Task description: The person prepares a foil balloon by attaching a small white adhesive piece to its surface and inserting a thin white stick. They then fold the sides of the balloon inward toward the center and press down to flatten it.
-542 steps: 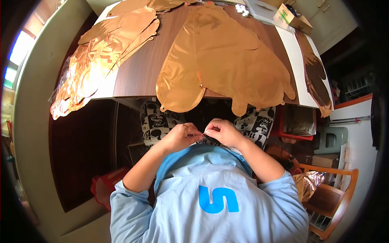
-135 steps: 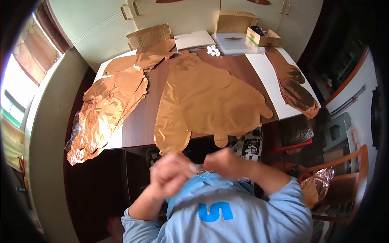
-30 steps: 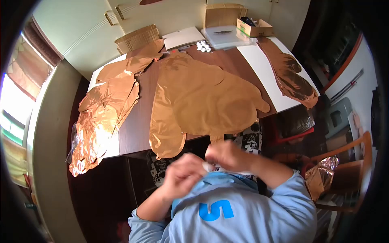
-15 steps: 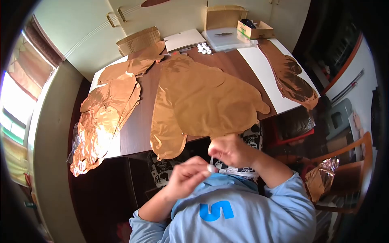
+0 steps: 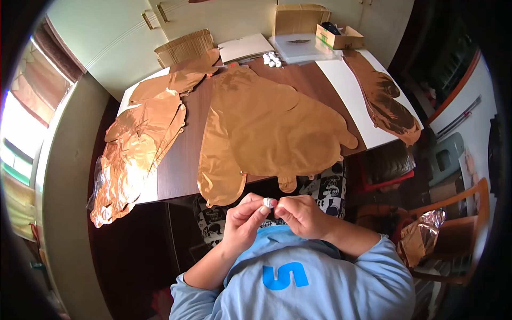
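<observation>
Between the thumb and fingers of my left hand (image 5: 244, 218) is a small white roll (image 5: 268, 202), held just past the table's front edge. My right hand (image 5: 301, 215) is closed in a pinch against the roll's right side; whatever its fingertips hold is too small to make out. Beyond both hands, a large flat copper-coloured foil sheet (image 5: 282, 128) with rounded lobes lies on the brown table (image 5: 184, 173). One narrow lobe hangs over the front edge near my right hand.
More copper foil (image 5: 141, 130) is piled at the table's left, and another foil piece (image 5: 381, 96) lies on white board at the right. Several white rolls (image 5: 272, 60), a clear plastic box (image 5: 301, 49) and an open carton (image 5: 340, 37) stand at the back. A wooden chair (image 5: 474, 229) is at right.
My hands have moved up and come together at the white roll. The short white strip seen between them before no longer shows. The foil's narrow front lobe is now uncovered.
</observation>
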A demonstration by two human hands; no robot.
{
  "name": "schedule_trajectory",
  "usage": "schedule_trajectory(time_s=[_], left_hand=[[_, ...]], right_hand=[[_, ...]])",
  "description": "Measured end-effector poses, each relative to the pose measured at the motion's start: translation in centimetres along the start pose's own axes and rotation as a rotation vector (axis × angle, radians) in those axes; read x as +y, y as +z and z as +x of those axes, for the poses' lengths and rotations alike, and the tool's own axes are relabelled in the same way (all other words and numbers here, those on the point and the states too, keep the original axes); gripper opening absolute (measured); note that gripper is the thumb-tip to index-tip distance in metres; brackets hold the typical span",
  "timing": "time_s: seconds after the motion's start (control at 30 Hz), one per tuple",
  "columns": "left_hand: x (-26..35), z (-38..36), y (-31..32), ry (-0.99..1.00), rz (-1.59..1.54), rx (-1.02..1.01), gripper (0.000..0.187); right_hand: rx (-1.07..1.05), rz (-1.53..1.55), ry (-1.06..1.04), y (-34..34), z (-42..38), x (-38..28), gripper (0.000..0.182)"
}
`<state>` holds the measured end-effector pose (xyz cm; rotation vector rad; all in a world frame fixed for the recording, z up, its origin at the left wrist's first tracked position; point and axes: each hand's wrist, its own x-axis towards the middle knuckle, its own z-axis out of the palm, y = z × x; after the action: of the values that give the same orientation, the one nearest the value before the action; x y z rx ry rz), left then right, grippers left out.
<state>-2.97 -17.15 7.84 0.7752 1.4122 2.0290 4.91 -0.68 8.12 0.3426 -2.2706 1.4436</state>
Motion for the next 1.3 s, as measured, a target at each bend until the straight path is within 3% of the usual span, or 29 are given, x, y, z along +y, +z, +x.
schedule_trajectory(time_s=[0.1, 0.23, 0.47, 0.6, 0.73, 0.9, 0.93, 1.03, 1.1, 1.17, 1.3], left_hand=[[-0.1, -0.1, -0.1, 0.033, 0.056, -0.028, 0.02], [-0.5, -0.3, -0.1, -0.033, -0.22, -0.042, 0.023], [1.1, 0.2, -1.0, 0.25, 0.655, -0.109, 0.031], [1.4, 0.4, -0.4, 0.117, 0.69, -0.138, 0.032], [0.5, 0.6, -0.3, 0.195, 0.8, -0.115, 0.022], [0.2, 0.2, -0.5, 0.007, 0.662, -0.151, 0.011], [0.2, 0.1, -0.7, -0.053, 0.603, -0.139, 0.011], [0.2, 0.2, -0.7, -0.128, 0.521, -0.146, 0.012], [0.4, 0.4, -0.4, -0.125, 0.482, -0.182, 0.012], [0.7, 0.6, -0.3, -0.097, 0.43, -0.23, 0.012], [1.6, 0.9, -1.3, -0.313, 0.232, -0.367, 0.013]], right_hand=[[0.023, -0.142, -0.049, -0.2, 0.2, -0.2, 0.02], [0.108, -0.08, -0.133, 0.8, 0.5, 0.0, 0.013], [0.028, -0.49, -0.261, -0.8, 0.6, -0.4, 0.019], [0.028, -0.591, -0.235, -1.5, 0.4, -0.5, 0.025], [0.083, -0.478, -0.169, -1.4, 0.1, 0.2, 0.033], [0.219, -0.272, 0.155, -2.7, 0.0, 0.5, 0.025], [0.206, -0.345, 0.114, -3.4, -0.1, 0.2, 0.015], [0.144, -0.562, -0.205, -4.4, 0.5, -2.1, 0.016], [-0.018, -0.431, -0.307, -3.9, 0.2, -2.5, 0.024], [-0.096, -0.35, -0.291, -2.9, 0.0, -1.7, 0.024], [-0.219, -0.11, -0.18, -3.6, 0.3, -1.3, 0.023]])
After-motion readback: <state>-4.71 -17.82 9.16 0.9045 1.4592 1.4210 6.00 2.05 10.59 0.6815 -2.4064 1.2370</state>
